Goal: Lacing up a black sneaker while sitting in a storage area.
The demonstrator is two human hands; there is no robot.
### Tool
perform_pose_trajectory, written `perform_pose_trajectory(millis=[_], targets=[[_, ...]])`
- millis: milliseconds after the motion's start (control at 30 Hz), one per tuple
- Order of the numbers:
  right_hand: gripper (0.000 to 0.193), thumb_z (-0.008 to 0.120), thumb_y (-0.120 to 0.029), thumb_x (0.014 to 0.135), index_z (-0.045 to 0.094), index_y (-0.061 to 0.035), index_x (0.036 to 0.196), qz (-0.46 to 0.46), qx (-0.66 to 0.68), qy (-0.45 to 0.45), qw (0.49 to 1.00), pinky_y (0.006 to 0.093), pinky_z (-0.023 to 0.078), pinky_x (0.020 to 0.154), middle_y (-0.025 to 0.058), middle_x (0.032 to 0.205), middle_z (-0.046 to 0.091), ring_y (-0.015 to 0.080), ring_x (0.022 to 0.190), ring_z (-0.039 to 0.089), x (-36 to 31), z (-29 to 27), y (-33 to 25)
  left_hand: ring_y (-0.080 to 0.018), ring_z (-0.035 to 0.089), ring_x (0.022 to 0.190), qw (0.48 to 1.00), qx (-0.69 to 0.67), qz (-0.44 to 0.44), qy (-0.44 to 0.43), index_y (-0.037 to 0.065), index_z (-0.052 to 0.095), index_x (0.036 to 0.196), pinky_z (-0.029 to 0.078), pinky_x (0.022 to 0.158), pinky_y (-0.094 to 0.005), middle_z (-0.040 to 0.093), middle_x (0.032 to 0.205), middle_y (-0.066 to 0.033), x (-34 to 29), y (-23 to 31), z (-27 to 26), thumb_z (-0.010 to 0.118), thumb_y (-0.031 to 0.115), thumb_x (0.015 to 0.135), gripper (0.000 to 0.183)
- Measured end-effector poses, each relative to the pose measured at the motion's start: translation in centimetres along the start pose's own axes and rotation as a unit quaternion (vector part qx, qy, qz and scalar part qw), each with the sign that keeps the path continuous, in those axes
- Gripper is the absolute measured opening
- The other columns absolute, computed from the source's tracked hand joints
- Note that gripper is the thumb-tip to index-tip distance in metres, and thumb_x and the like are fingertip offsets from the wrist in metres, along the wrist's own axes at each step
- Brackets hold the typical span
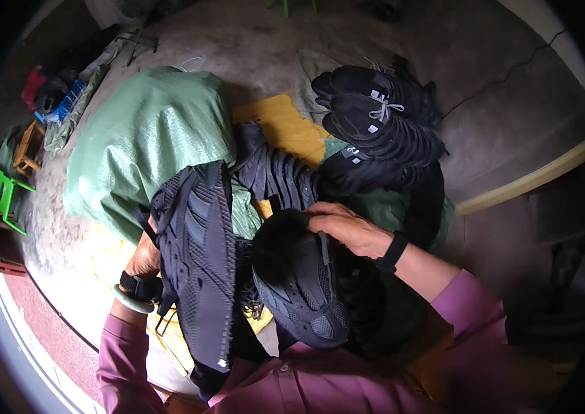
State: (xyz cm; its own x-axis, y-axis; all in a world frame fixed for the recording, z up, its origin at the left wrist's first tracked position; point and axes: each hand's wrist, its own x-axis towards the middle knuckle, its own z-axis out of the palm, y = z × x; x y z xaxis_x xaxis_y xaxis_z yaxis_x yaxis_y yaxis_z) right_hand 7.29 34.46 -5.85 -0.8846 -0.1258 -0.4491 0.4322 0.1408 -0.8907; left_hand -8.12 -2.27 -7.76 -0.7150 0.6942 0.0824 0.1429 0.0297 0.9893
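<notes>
My left hand (pixel 143 257), with a dark watch and a pale bangle at the wrist, is closed round the edge of a long black shoe upper (pixel 199 265) with textured mesh and overlays. Most of those fingers are hidden behind it. At the middle, my right hand (pixel 349 229) grips the opening of another black shoe upper (pixel 303 297), its rounded toe pointing toward my body. Beyond the hands, a row of nested black uppers (pixel 278 172) leans against a green woven sack (pixel 154 121). Loose black laces (pixel 251 298) hang between the two uppers.
Stacked black shoe uppers (pixel 382 127), one with a grey lace bow, lie at the far right. Yellow sheeting (pixel 282 121) covers part of the concrete floor. A green chair (pixel 3 196) and a wooden stool (pixel 28 148) stand at the left.
</notes>
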Motion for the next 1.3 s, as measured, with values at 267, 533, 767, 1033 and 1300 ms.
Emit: perform_pose_trajectory(millis=[267,533,767,1033,1300], targets=[[0.039,0.063,-0.013,0.085,0.067,0.0001,0.121,-0.035,0.152,0.191,0.969,0.0287,0.046,0.090,0.0033,0.106,0.066,0.0127,0.097,0.059,-4.0,-1.5,-3.8,-0.0189,0.063,0.121,0.997,0.061,0.024,0.031,-0.003,0.054,0.143,0.049,0.105,-0.0317,0.065,0.135,-0.0089,-1.5,-0.2,-2.4,0.060,0.005,0.100,0.044],[0.036,0.056,-0.015,0.098,0.060,-0.0070,0.134,-0.168,0.382,0.279,0.865,0.0361,0.049,0.104,0.0067,0.125,0.068,0.0212,0.116,0.063,-10.3,-8.7,-3.7,-0.0188,0.064,0.119,0.989,0.118,0.061,0.059,-0.003,0.054,0.143,0.049,0.105,-0.0317,0.065,0.135,-0.0088,-1.7,0.8,-1.9,0.060,0.006,0.100,0.045],[0.056,0.048,-0.035,0.108,0.046,0.0049,0.148,-0.257,0.440,0.189,0.840,0.0417,0.049,0.108,0.0198,0.137,0.061,0.0305,0.124,0.060,-14.5,-11.5,-1.4,-0.0178,0.064,0.116,0.980,-0.024,-0.178,0.084,-0.005,0.051,0.145,0.048,0.106,-0.0298,0.067,0.131,-0.0107,-1.1,-1.0,-1.9,0.053,0.003,0.102,0.044],[0.034,0.053,-0.025,0.097,0.064,-0.0017,0.120,-0.134,0.344,0.272,0.889,0.0340,0.055,0.092,0.0109,0.112,0.070,0.0201,0.097,0.068,-17.5,-3.0,-4.0,-0.0511,0.067,0.088,0.922,0.382,-0.063,-0.005,-0.003,0.059,0.119,0.054,0.081,-0.0561,0.068,0.088,-0.0314,1.1,9.0,10.2,0.060,0.015,0.093,0.032],[0.050,0.054,-0.016,0.090,0.059,0.0005,0.137,-0.138,0.189,0.192,0.953,0.0274,0.046,0.098,0.0059,0.118,0.065,0.0123,0.104,0.058,-11.4,7.1,-9.3,-0.0285,0.060,0.130,0.993,0.043,-0.026,-0.110,-0.003,0.053,0.146,0.045,0.111,-0.0343,0.062,0.139,-0.0204,1.3,6.8,10.3,0.055,0.010,0.103,0.045]])
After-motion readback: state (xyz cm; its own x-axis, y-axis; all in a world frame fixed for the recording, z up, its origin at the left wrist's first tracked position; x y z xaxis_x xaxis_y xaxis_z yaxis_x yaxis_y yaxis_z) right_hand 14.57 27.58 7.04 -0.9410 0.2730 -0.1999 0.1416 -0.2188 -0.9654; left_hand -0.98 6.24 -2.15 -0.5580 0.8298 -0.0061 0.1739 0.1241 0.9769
